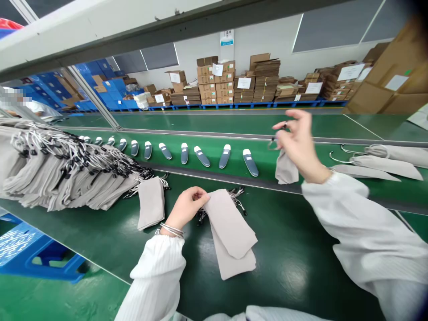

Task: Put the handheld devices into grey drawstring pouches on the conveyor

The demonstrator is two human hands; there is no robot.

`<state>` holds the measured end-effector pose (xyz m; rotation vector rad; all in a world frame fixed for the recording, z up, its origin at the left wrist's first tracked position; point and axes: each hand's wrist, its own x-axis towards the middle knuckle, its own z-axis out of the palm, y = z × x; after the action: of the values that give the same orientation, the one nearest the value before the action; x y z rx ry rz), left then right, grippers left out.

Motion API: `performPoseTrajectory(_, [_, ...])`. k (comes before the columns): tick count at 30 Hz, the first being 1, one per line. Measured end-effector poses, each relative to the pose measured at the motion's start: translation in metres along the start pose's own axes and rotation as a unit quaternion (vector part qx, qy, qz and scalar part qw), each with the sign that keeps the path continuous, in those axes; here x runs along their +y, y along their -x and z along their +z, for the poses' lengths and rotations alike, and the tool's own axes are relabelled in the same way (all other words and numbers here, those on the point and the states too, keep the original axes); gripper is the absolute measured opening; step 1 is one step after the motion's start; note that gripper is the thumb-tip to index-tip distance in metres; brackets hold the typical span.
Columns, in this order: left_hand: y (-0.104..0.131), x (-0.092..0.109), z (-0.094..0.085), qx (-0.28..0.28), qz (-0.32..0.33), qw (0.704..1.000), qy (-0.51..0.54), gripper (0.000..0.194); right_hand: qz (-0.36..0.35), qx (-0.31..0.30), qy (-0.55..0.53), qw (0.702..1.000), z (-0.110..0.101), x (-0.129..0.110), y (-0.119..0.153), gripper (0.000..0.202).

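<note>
My left hand (187,207) is closed, its thumb and finger pinching the top corner of a light grey drawstring pouch (230,223). That pouch lies over another one on the green worktop, with dark-tipped cords bunched behind. Raised over the conveyor's near edge, my right hand (297,142) has its fingers closed on the cord of a second drawstring pouch (286,169), which hangs below the palm. Left of my left hand is a small stack of pouches (151,203). A large heap of pouches (73,169) with tangled white cords fills the worktop's left side.
Several blue-grey oblong items with white ends, the nearest one (250,162), form a row on the green conveyor (210,138). Grey pouches (384,167) lie on it at right. A metal beam (133,33) crosses above. A blue stool (36,249) stands lower left; cartons (216,82) are stacked behind.
</note>
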<state>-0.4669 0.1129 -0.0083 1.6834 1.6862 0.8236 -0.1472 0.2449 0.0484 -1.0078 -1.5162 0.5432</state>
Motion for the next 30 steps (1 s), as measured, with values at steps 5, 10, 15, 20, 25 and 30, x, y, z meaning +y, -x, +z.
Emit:
performPoseTrajectory(5, [0.001, 0.007, -0.001, 0.046, 0.11, 0.989, -0.091, 0.007, 0.14, -0.19, 0.316, 0.919, 0.045, 0.078, -0.014, 0.067])
performPoseTrajectory(10, [0.01, 0.018, -0.001, 0.101, 0.236, 0.938, -0.232, 0.015, 0.226, -0.229, 0.321, 0.891, 0.061, 0.108, -0.015, 0.041])
performPoseTrajectory(15, [0.021, 0.03, -0.002, 0.087, 0.345, 0.911, -0.211, 0.018, 0.205, -0.17, 0.004, 0.964, 0.058, 0.059, -0.003, 0.036])
performPoseTrajectory(20, [0.024, 0.045, 0.002, 0.147, 0.398, 0.859, -0.286, 0.024, 0.122, -0.12, -0.116, 0.978, 0.051, -0.03, 0.025, 0.048])
performPoseTrajectory(25, [0.025, 0.051, 0.003, 0.066, 0.405, 0.874, -0.26, 0.025, 0.077, -0.128, -0.091, 0.985, 0.047, -0.067, 0.045, 0.062])
performPoseTrajectory(30, [0.029, 0.058, 0.005, 0.028, 0.357, 0.929, -0.093, 0.017, 0.059, -0.148, -0.119, 0.98, 0.057, -0.064, 0.058, 0.068])
